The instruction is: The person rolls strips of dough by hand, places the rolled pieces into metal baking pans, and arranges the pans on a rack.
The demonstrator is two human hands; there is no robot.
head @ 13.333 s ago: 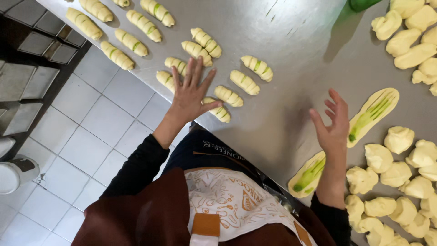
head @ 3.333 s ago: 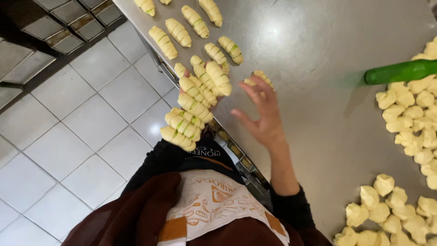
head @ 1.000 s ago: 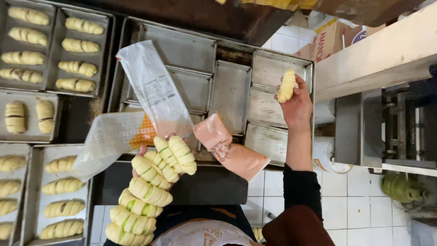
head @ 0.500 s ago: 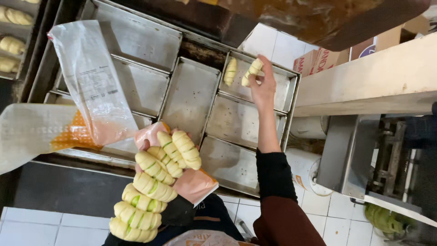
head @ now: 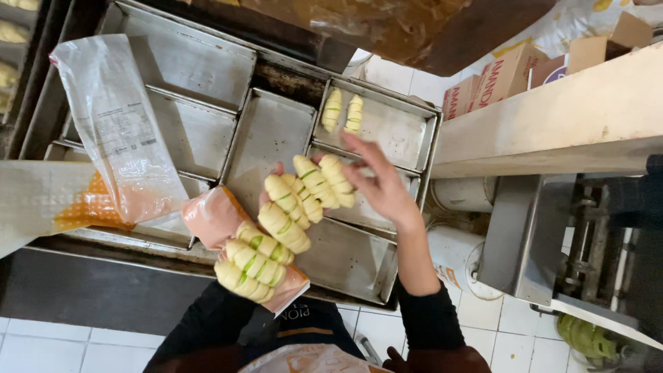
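Several pale dough rolls with green stripes (head: 283, 214) lie stacked along my left forearm and palm, over a pinkish sheet (head: 210, 217). My left hand (head: 271, 181) is mostly hidden beneath them; only fingertips show. My right hand (head: 381, 188) reaches in from the right, fingers apart, its tips touching the topmost roll (head: 336, 178). Two more rolls (head: 343, 110) lie side by side in the upper right compartment of a set of metal baking pans (head: 414, 114). The other pans nearby hold nothing.
A clear plastic bag (head: 117, 131) lies over the left pans. Right of the pans are a wooden shelf (head: 552, 124), cardboard boxes (head: 497, 76), a metal machine (head: 539, 235) and a white bucket (head: 456, 255) on the tiled floor.
My right hand has left a second roll in the upper right pan and come back to the stack on my left arm. Earlier I gathered rolls off the steel table and turned to the pans.
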